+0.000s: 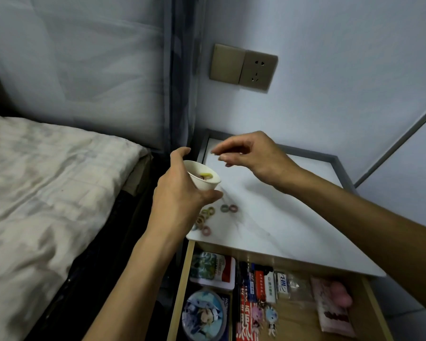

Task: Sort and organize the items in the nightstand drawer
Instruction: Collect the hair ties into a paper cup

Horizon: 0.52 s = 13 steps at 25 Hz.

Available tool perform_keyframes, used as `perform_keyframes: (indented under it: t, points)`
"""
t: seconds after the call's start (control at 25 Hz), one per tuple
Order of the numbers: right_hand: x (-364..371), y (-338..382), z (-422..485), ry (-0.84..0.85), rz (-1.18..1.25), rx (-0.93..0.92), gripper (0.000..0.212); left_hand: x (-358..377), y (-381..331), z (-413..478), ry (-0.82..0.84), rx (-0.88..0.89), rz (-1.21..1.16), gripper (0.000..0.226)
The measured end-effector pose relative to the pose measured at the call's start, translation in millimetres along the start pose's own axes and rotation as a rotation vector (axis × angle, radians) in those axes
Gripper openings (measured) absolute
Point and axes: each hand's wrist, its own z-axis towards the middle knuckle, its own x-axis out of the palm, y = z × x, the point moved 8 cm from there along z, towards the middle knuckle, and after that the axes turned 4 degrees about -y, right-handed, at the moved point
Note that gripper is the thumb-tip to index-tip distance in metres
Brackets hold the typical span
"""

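My left hand [180, 193] grips a small white cup [203, 180] above the left edge of the nightstand top [280, 217]; a yellow hair tie [205, 175] and another lie inside it. My right hand [251, 156] hovers just above and right of the cup, fingers loosely curled, nothing visible between them. Several small coloured hair ties [217, 214] lie on the top below the cup. The open drawer [182, 279] holds a rectangular tin [213, 269], a round tin [204, 316], small boxes [263, 286], keychain figures [265, 316] and a pink packet [330, 303].
A bed with a pale quilt [47, 193] lies to the left, close to the nightstand. A wall switch and socket [244, 67] sit above the nightstand. A grey raised rim [305, 152] borders the top's back and right sides.
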Motion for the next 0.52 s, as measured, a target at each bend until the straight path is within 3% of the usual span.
perform_keyframes:
  t: [0.08, 0.16, 0.24, 0.32, 0.4, 0.52]
  points:
    - [-7, -41, -3, -0.047, -0.044, 0.148, 0.018, -2, 1, 0, -0.009, -0.001, 0.004, 0.096]
    - [0, -88, -12, 0.025, -0.299, 0.303, 0.023, -6, 0, 1, -0.025, 0.007, 0.010, 0.096]
    - [21, -121, -27, 0.155, -0.539, 0.391, 0.047, -9, 0, 3, -0.047, 0.011, 0.005, 0.096]
    - [43, -135, -32, 0.159, -0.536, 0.397, 0.064, -11, 1, 5, -0.068, 0.011, -0.009, 0.096]
    - [63, -135, -27, 0.107, -0.455, 0.348, 0.058, -11, 2, 7, -0.075, 0.016, -0.015, 0.095]
    - [81, -130, -20, 0.089, -0.492, 0.223, 0.030, -10, 3, 7, -0.067, 0.020, -0.013, 0.096]
